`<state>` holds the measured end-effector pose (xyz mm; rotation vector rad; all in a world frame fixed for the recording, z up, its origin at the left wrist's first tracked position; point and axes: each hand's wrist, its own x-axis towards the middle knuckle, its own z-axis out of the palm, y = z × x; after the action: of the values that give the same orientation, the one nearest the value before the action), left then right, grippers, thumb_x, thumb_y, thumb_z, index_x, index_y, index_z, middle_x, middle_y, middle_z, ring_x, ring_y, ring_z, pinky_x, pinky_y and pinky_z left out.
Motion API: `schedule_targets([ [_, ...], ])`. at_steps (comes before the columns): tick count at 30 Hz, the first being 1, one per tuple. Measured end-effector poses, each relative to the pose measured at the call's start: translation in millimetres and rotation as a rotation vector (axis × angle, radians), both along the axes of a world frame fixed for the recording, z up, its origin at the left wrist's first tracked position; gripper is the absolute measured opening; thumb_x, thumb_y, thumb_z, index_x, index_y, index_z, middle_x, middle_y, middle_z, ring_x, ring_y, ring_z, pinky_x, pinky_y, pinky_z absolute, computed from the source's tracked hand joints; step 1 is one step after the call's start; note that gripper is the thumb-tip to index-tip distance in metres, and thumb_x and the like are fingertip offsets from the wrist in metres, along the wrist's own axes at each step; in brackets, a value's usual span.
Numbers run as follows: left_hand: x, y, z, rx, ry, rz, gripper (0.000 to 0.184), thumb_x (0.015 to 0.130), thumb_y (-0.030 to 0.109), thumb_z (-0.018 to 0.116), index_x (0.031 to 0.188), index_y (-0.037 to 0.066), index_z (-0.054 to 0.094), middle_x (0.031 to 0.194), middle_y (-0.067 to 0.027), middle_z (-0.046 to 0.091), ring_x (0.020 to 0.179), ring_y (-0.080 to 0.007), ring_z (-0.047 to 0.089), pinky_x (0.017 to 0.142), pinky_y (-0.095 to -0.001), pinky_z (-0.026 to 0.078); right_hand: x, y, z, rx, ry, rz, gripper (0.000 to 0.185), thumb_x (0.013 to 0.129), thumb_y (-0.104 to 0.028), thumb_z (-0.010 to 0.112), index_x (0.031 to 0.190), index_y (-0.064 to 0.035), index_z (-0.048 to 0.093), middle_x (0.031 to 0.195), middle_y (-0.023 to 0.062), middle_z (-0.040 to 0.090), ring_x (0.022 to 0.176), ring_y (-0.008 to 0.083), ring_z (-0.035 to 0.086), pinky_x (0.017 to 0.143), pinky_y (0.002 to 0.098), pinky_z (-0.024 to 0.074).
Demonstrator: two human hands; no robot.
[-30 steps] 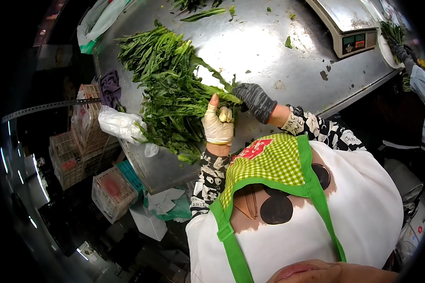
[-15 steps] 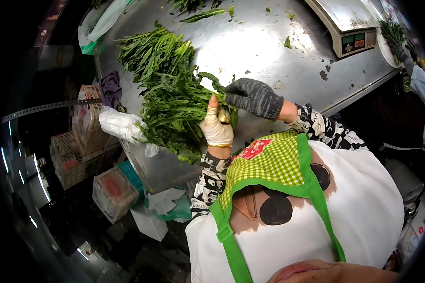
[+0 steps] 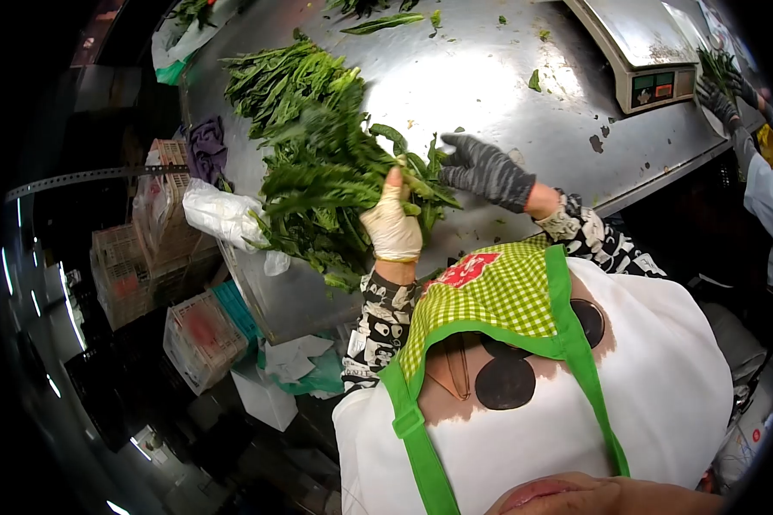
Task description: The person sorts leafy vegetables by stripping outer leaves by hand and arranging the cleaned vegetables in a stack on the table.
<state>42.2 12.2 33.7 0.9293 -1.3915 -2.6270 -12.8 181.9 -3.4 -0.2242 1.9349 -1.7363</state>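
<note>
My left hand [image 3: 392, 225], in a cream glove with the thumb tip bare, is closed around the stems of a bunch of leafy greens [image 3: 331, 163]. The leaves spread to the left, partly blurred, and the cut stem ends point right. My right hand [image 3: 488, 174], in a dark grey knit glove, is beside those stem ends with its fingers apart. Whether its fingertips touch the stems I cannot tell. More leafy greens [image 3: 279, 81] lie on the metal table [image 3: 489, 94] behind the bunch.
A digital scale [image 3: 653, 77] stands at the back right. Beyond it, a co-worker's gloved hands [image 3: 720, 101] hold thin greens. On the left are a purple cloth [image 3: 206, 150], a white plastic bag [image 3: 221, 215] and crates [image 3: 202, 339] below the table edge. Leaf scraps dot the table.
My right hand has drawn slightly right from the stem ends, its fingers parting. The greens in my left hand have shifted and fanned out. The co-worker's hands show more fully at the scale.
</note>
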Motion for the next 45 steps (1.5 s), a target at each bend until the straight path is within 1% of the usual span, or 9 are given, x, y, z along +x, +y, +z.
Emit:
schedule_targets([
  [4,-1,27,-21,-0.117,0.200,-0.217,0.048,0.083,0.004,0.067,0.125,0.007,0.044,0.116,-0.0071,0.056,0.103,-0.0197,0.058,0.084,-0.0330,0.053,4,-9,54,0.140,0.420,0.113,0.108,0.065,-0.036,0.083,0.143,0.0048,0.019,0.131,0.0262,0.048,0.122,0.0257,0.049,0.097,0.0339,0.0447],
  [15,10,44,-21,-0.447,0.156,-0.609,0.048,0.076,-0.005,0.064,0.121,-0.003,0.050,0.102,-0.0100,0.058,0.087,-0.0143,0.059,0.074,-0.0258,0.051,-20,25,-5,0.261,0.414,-0.496,0.049,0.080,-0.019,0.070,0.120,-0.0011,0.048,0.110,0.0150,0.061,0.100,0.0245,0.059,0.088,0.0342,0.0476],
  [20,14,3,-56,-1.267,-0.078,-0.294,0.074,0.070,0.042,0.080,0.118,-0.007,0.053,0.093,-0.0142,0.059,0.082,-0.0204,0.058,0.073,-0.0341,0.051,-83,122,-33,0.798,0.643,-0.446,0.067,0.080,-0.028,0.068,0.131,0.0024,0.040,0.119,0.0255,0.055,0.111,0.0393,0.053,0.094,0.0385,0.0444],
  [25,-2,7,-59,-1.622,-0.374,-0.689,0.111,0.059,0.077,0.064,0.129,-0.007,0.042,0.107,-0.0198,0.052,0.097,-0.0284,0.051,0.080,-0.0417,0.044,-90,134,-27,1.346,0.499,-0.375,0.083,0.077,-0.045,0.065,0.137,0.0023,0.035,0.134,0.0263,0.044,0.127,0.0385,0.042,0.106,0.0424,0.0343],
  [29,-11,20,-66,-1.658,-0.199,-0.567,0.093,0.053,0.064,0.077,0.115,-0.001,0.052,0.096,-0.0165,0.053,0.091,-0.0292,0.052,0.080,-0.0412,0.043,-68,116,-28,1.244,0.904,-0.502,0.068,0.079,-0.039,0.065,0.131,0.0003,0.045,0.131,0.0247,0.047,0.119,0.0372,0.048,0.103,0.0440,0.0350],
  [33,-10,13,-80,-1.594,-0.015,-0.514,0.035,0.070,0.017,0.070,0.099,0.001,0.059,0.096,-0.0190,0.054,0.094,-0.0336,0.054,0.082,-0.0412,0.044,-41,50,-51,0.445,0.361,-0.143,0.062,0.078,-0.025,0.067,0.131,-0.0003,0.044,0.124,0.0236,0.051,0.113,0.0360,0.051,0.099,0.0421,0.0398],
  [38,20,2,-81,-1.407,0.098,-0.498,0.030,0.069,-0.001,0.059,0.099,-0.002,0.056,0.103,-0.0210,0.051,0.093,-0.0366,0.054,0.081,-0.0401,0.046,-5,-36,-75,0.628,0.751,0.299,0.061,0.076,-0.017,0.062,0.131,-0.0003,0.043,0.117,0.0238,0.053,0.109,0.0350,0.053,0.091,0.0422,0.0448],
  [40,47,-7,-75,-1.422,0.155,-0.366,0.034,0.070,-0.002,0.057,0.105,-0.002,0.055,0.107,-0.0204,0.051,0.093,-0.0359,0.056,0.081,-0.0393,0.048,-5,-70,-49,0.497,0.110,0.497,0.066,0.074,-0.012,0.060,0.135,-0.0022,0.040,0.124,0.0248,0.049,0.107,0.0370,0.055,0.095,0.0429,0.0443],
  [45,120,-59,-46,-1.663,-0.040,-0.107,0.035,0.071,0.000,0.056,0.105,-0.003,0.060,0.105,-0.0175,0.056,0.095,-0.0328,0.056,0.085,-0.0395,0.046,16,-114,-32,0.661,0.755,0.669,0.061,0.075,-0.013,0.064,0.133,-0.0138,0.047,0.112,0.0197,0.056,0.092,0.0353,0.060,0.080,0.0418,0.0510],
])
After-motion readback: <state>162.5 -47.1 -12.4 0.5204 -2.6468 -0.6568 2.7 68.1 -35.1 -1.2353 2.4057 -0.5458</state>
